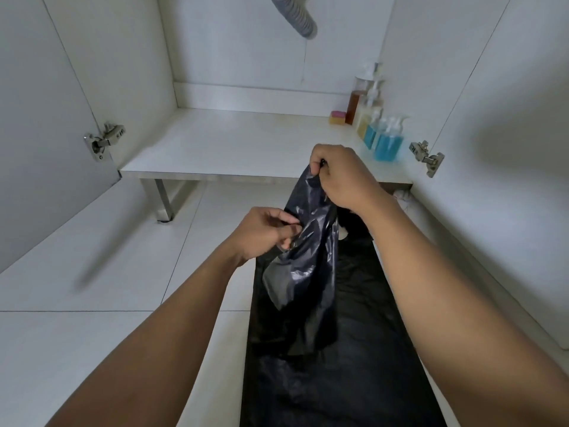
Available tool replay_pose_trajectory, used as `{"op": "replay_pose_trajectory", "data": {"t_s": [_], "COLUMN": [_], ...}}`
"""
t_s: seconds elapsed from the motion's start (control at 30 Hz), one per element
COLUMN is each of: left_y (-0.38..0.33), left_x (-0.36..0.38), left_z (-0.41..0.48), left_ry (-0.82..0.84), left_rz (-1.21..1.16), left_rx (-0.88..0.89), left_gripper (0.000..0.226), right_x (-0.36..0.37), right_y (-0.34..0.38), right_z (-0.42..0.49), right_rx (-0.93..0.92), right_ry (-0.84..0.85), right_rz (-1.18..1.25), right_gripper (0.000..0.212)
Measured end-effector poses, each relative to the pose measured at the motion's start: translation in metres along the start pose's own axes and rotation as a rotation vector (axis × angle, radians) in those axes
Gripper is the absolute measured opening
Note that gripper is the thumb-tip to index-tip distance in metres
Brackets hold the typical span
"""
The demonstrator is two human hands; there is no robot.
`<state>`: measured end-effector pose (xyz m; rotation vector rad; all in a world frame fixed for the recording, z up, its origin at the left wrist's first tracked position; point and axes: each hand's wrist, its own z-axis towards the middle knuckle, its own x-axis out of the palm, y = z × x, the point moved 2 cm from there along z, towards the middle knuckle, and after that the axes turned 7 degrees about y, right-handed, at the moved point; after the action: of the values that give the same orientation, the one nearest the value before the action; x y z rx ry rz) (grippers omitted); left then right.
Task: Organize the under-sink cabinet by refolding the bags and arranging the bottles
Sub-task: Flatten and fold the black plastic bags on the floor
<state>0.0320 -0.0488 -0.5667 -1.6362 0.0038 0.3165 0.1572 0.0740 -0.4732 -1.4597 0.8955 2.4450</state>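
Holding a black bag (303, 272) up, both hands pinching it: right hand (341, 177) on top, left hand (264, 232) mid-bag

Up top, a grey ribbed drain hose (295, 16). Far back on the right, a yellow-and-pink sponge (337, 117). Left hinge (103, 141) and right hinge (427, 155) in bare metal at the sides; below, a steel leg (161, 198) on pale floor tiles (92, 272).
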Motion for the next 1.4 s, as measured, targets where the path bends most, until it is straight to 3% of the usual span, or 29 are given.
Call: {"op": "replay_pose_trajectory", "data": {"t_s": [0.07,0.13,0.23,0.27,0.33,0.4,0.53,0.63,0.7,0.77,0.8,0.87,0.93,1.0,1.03,1.1,1.2,1.3,1.4], "left_y": [-0.005,-0.014,-0.024,-0.026,-0.029,-0.033,-0.039,-0.043,-0.045,-0.041,-0.036,-0.025,-0.018,-0.017,-0.018,-0.018,-0.005,0.02,0.051], "left_x": [0.001,0.003,0.004,0.006,0.009,0.012,0.011,0.001,-0.005,-0.007,-0.007,-0.005,0.0,0.008,0.012,0.017,0.013,0.009,0.012], "left_z": [0.002,0.005,0.012,0.013,0.015,0.015,0.019,0.023,0.02,0.015,0.012,0.005,-0.005,-0.014,-0.017,-0.017,-0.011,-0.007,0.001], "left_ry": [-0.014,-0.065,-0.123,-0.088,0.001,-0.023,-0.231,-0.237,-0.173,-0.119,-0.103,-0.096,-0.116,-0.099,-0.09,-0.096,-0.115,-0.142,-0.231], "left_rz": [-0.042,-0.107,0.061,0.121,0.128,0.053,-0.305,-0.675,-0.822,-0.922,-0.96,-0.997,-0.999,-0.998,-1.01,-1.029,-1.026,-0.805,-0.5], "left_rx": [-0.002,0.017,0.045,0.059,0.068,0.054,0.05,0.077,0.074,0.013,-0.021,-0.08,-0.12,-0.095,-0.077,-0.074,-0.168,-0.394,-0.513], "left_gripper": [0.005,0.013,0.074,0.081,0.054,0.023,0.014,0.025,0.032,0.036,0.036,0.033,0.039,0.059,0.062,0.048,0.045,0.037,0.032], "right_x": [-0.001,-0.001,0.002,0.004,0.005,0.002,0.001,0.012,0.028,0.049,0.056,0.064,0.069,0.075,0.078,0.086,0.087,0.094,0.089], "right_y": [-0.007,-0.015,-0.018,-0.018,-0.014,-0.012,-0.038,-0.075,-0.093,-0.103,-0.105,-0.105,-0.103,-0.104,-0.102,-0.1,-0.094,-0.116,-0.136], "right_z": [-0.002,-0.006,-0.012,-0.013,-0.015,-0.018,-0.043,-0.075,-0.1,-0.118,-0.124,-0.127,-0.125,-0.125,-0.127,-0.131,-0.13,-0.12,-0.115], "right_rx": [-0.006,-0.034,-0.052,-0.049,-0.056,-0.036,0.221,0.639,0.922,0.931,0.862,0.759,0.78,0.845,0.863,0.875,0.867,0.99,0.945], "right_ry": [-0.228,-0.337,-0.151,-0.08,-0.067,-0.158,-0.381,-0.173,0.077,0.331,0.354,0.238,0.08,0.064,0.124,0.261,0.241,0.142,0.101], "right_rz": [-0.035,0.066,0.161,0.161,0.176,0.216,0.271,0.242,0.539,1.011,1.184,1.364,1.348,1.213,1.206,1.357,1.515,1.387,0.969], "right_gripper": [0.025,0.026,0.027,0.026,0.026,0.024,0.03,0.072,0.1,0.114,0.111,0.104,0.107,0.111,0.102,0.074,0.04,0.029,0.035]}}
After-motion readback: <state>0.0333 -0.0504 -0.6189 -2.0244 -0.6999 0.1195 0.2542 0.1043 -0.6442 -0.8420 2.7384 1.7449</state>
